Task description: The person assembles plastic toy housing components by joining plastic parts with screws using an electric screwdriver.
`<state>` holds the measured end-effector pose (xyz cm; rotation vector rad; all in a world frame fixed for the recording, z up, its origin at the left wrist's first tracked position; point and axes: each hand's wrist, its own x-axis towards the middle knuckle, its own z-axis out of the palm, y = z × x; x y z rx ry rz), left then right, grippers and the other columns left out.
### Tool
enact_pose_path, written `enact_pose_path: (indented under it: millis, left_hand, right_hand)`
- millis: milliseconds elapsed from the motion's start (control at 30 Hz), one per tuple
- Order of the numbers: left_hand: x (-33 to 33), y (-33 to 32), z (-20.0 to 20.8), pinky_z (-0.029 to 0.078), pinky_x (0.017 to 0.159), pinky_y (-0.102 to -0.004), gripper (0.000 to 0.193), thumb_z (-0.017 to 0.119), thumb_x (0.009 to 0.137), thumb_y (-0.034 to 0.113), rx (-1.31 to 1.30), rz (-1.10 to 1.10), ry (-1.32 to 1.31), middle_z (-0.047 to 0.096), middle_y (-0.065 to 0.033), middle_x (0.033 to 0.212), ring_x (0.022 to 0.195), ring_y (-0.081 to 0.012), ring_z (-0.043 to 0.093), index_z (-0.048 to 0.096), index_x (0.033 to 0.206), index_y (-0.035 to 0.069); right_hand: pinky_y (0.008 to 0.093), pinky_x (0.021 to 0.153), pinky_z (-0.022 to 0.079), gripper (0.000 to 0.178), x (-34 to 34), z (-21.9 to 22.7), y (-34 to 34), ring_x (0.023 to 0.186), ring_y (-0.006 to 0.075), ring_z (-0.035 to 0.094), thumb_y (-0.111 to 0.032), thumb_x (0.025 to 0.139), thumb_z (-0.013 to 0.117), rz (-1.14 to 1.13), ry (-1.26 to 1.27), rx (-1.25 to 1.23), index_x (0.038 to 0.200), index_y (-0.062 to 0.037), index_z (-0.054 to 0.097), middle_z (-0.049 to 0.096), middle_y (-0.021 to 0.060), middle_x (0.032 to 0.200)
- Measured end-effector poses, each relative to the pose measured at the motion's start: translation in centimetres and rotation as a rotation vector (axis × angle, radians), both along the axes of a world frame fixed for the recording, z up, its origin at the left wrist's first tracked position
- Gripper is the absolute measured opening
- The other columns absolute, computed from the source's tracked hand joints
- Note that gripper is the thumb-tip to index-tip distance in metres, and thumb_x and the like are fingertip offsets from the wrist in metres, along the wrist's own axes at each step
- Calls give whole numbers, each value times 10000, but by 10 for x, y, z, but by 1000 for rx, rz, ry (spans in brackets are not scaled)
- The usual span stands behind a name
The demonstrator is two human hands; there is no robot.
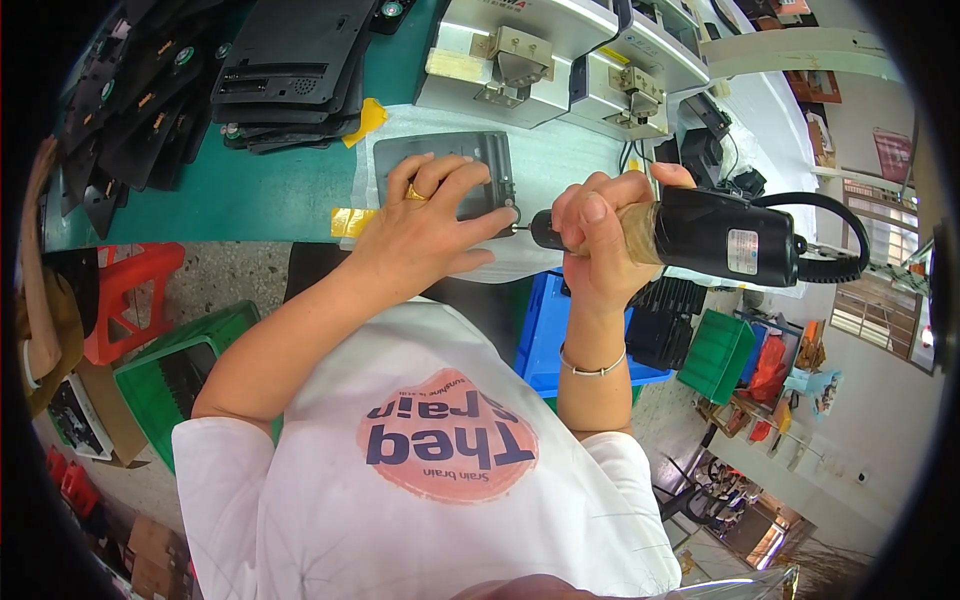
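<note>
A flat dark plastic housing (408, 148) lies on a white foam sheet (545, 150) at the near edge of the table. My left hand (430, 205), with a gold ring, rests on top of it, fingers spread and slightly bent. Its index fingertip touches the housing's right edge, while the thumb stays apart nearer to me. My right hand (605, 235) is wrapped round a black electric screwdriver (725, 235) with tan tape on its grip. The driver lies sideways, its thin bit pointing left to the housing's right edge by my index finger. Whether the bit touches a screw is too small to tell.
Similar black housings (290, 70) are stacked at the back left, with more black panels (150, 100) beside them. Two grey machines (520, 75) stand behind the sheet. Below the table are a blue crate (545, 335), a green crate (175, 355) and a red stool (135, 295). Another person's arm (38, 270) shows far left.
</note>
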<state>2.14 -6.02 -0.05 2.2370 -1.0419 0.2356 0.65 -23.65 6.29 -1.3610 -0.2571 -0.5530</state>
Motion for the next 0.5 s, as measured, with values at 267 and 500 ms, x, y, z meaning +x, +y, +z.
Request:
enact_pose_path:
  millis: [267,500]
  left_hand:
    - [-1,0,0,297,1039,-513,492,812,655,309,-2,3,18,457,-65,1261,1259,-282,394,666,1123,265]
    - [-1,1,1,285,1035,-509,495,818,636,307,-18,11,63,450,-77,1269,1274,-299,382,666,1105,261]
  right_hand:
    - [232,503,428,582,-2,-1,5,528,102,504,76,809,679,-15,-1,-152,1275,-51,354,559,50,687]
    - [232,545,426,573,-7,-2,16,556,102,513,105,798,673,-53,19,-137,1230,-69,337,571,52,708]
